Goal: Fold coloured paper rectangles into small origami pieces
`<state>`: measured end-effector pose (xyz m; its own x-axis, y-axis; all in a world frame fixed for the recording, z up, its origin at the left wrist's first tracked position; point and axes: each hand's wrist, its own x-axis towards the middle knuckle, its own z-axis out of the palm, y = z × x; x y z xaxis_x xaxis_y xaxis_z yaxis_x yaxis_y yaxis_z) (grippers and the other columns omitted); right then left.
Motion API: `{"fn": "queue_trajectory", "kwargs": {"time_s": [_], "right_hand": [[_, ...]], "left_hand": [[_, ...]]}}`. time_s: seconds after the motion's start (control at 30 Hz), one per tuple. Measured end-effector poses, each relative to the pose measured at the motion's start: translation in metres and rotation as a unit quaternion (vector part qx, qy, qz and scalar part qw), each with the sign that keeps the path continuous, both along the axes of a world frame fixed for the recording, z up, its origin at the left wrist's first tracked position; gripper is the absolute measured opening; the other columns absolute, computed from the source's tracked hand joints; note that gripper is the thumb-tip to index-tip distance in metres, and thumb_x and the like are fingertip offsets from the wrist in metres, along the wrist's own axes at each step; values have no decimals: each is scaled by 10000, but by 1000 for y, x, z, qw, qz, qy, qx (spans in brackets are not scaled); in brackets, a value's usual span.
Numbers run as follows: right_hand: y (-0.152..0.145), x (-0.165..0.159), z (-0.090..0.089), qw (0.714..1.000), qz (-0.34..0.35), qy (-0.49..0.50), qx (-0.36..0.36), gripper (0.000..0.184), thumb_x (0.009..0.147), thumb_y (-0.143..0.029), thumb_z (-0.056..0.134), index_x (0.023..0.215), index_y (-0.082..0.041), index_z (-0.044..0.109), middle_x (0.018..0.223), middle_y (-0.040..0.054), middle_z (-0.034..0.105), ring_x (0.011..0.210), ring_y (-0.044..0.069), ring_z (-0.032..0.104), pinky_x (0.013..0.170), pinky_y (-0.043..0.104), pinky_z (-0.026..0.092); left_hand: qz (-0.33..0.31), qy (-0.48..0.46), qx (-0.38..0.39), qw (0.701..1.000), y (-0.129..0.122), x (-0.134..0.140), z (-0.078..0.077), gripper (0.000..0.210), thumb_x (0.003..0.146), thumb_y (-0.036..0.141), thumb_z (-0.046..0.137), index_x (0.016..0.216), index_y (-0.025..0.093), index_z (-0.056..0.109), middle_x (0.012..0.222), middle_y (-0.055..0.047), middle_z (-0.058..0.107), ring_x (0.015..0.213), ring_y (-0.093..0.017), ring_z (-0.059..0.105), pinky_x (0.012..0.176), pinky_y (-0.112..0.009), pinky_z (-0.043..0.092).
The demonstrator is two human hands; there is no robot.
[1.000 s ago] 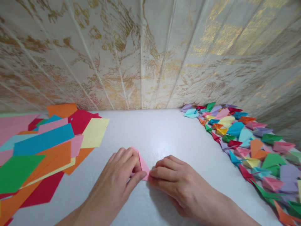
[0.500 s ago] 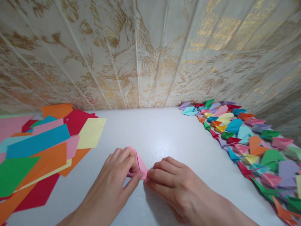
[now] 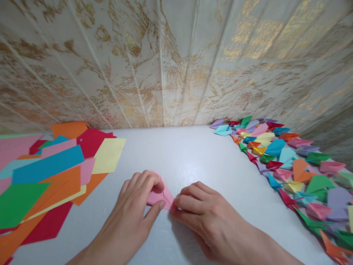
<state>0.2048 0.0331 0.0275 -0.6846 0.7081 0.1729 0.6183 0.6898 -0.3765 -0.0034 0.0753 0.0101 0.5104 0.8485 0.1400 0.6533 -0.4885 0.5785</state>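
Note:
A small folded piece of pink paper [image 3: 157, 197] lies on the white table between my hands, with crease lines running toward its right-hand point. My left hand [image 3: 143, 197] rests over its left side, fingers curled on top and the thumb at the near edge. At the right tip, my right hand [image 3: 197, 208] has thumb and fingers pinched together on the paper. Part of the paper is hidden beneath the left fingers.
Loose coloured paper sheets [image 3: 48, 162] overlap in a pile on the left. Many folded paper cranes [image 3: 286, 156] in mixed colours spread along the right side. A white and gold patterned wall [image 3: 176, 66] rises behind the table [image 3: 176, 151].
The left thumb and forefinger have spread apart, so more of the pink paper shows between them, lying flatter. My right hand has stayed at the tip.

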Motion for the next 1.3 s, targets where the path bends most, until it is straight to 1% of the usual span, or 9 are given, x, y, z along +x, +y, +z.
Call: {"fn": "queue_trajectory", "kwargs": {"time_s": [0.33,0.43,0.5,0.57,0.7,0.8,0.93,1.03,1.3], "right_hand": [[0,-1,4,1000,-9,-12,-17,120,815,-100,583,899,-181,615,888,31,653,848,185,552,787,328,395],[-2,-4,4,1000,-26,1,-17,116,847,-90,548,879,-177,618,877,32,655,832,181,553,774,324,396],[-4,-6,3,1000,-27,5,-2,138,865,-83,517,883,-172,620,864,36,655,810,180,550,761,326,399],[-5,-9,0,1000,-19,2,25,146,876,-86,505,910,-169,621,859,39,653,795,183,549,743,331,402],[-6,-12,-6,997,-3,-8,72,123,899,-113,508,909,-175,614,837,42,644,757,184,539,690,330,405],[-4,-10,-4,999,-4,21,38,178,876,-78,529,970,-182,639,853,34,654,759,174,548,693,310,425],[5,-3,7,991,-20,112,-70,400,814,56,532,1054,-231,671,1036,29,667,921,158,579,831,270,470],[17,-1,11,982,-61,133,-119,417,842,71,515,1087,-228,671,1138,48,627,1056,167,555,930,289,475],[33,-23,0,983,-86,122,-102,232,921,-66,572,1085,-202,665,1166,76,589,1094,205,507,975,380,453]], "left_hand": [[7,-2,44,999,10,-32,4,166,860,154,461,930,256,572,937,-7,650,906,-227,619,779,-364,499],[-17,21,101,995,6,-34,3,315,837,71,424,985,269,619,1007,-4,674,965,-214,624,821,-341,497],[-59,37,163,984,-1,-31,3,456,801,9,396,1082,278,634,1102,-3,682,1040,-205,611,882,-329,476],[-101,55,223,968,-9,-26,1,511,791,4,397,1177,254,620,1170,-13,690,1081,-201,603,931,-322,449],[-105,135,333,928,-23,-22,-5,379,913,120,429,1225,216,621,1218,-22,712,1089,-208,620,932,-324,426],[-120,158,380,903,-27,-28,-16,311,978,291,480,1224,181,635,1235,-35,711,1097,-208,618,922,-312,425],[-142,138,393,898,-32,-42,-35,443,988,469,447,1316,209,592,1359,-58,634,1222,-236,554,957,-315,425],[-145,143,377,904,-35,-46,-44,478,980,508,427,1367,259,556,1412,-59,588,1275,-257,510,973,-334,431],[-143,165,383,898,-36,-42,-39,495,983,524,423,1392,272,540,1333,-81,639,1242,-270,523,965,-353,422]]}}
